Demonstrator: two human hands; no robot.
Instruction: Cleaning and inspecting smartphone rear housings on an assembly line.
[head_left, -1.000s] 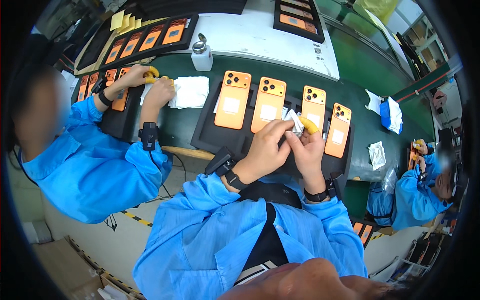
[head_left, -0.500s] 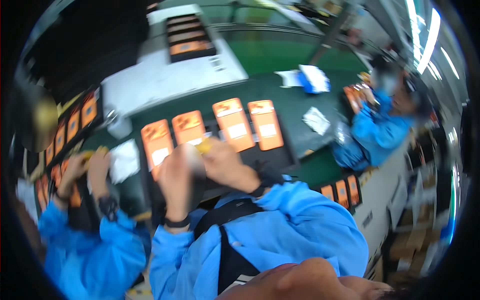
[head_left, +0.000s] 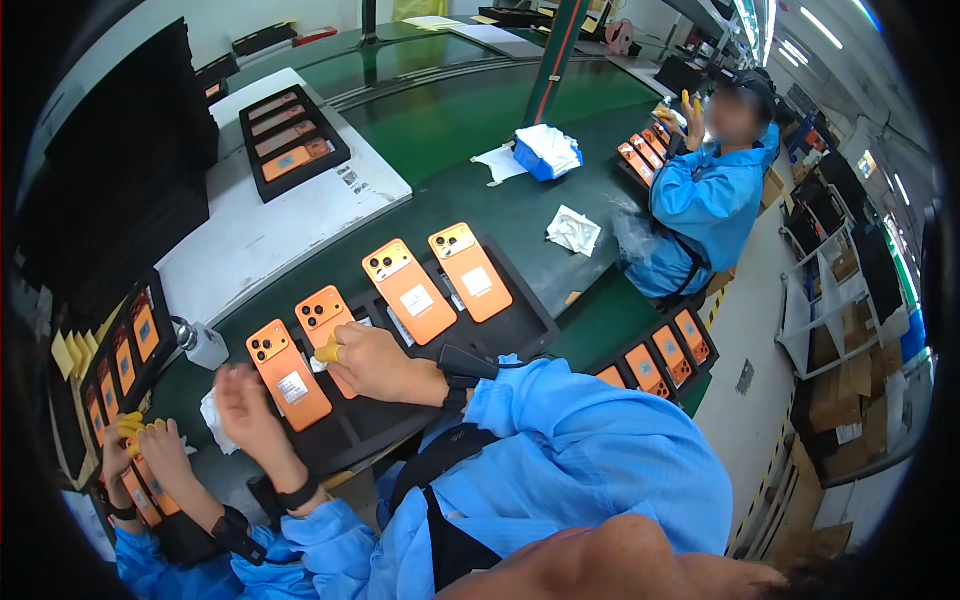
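Four orange phones lie back up in a black tray (head_left: 520,345), white labels on their backs. My right hand (head_left: 385,370), with yellow finger covers, is closed over the second phone from the left (head_left: 320,308). A small whitish bit shows at its fingertips; what it grips is too small to name. Left of the leftmost phone (head_left: 288,378), my left hand (head_left: 250,415) is raised with its fingers loosely apart, slightly blurred, and nothing visible in it. Partly behind that hand lies a white cloth (head_left: 216,420). Farther right are two more phones, one (head_left: 410,295) beside another (head_left: 472,275).
A white bottle (head_left: 205,345) stands left of the tray. Beyond is a white board (head_left: 250,225) with another phone tray (head_left: 268,145). Co-workers' hands (head_left: 160,455) are close at left; another person (head_left: 715,190) sits at right. A blue box (head_left: 545,160) holds white cloths.
My hands, close together before, are now apart: the left has moved left, away from the right. The view has turned and sharpened. The person at right now has raised hands.
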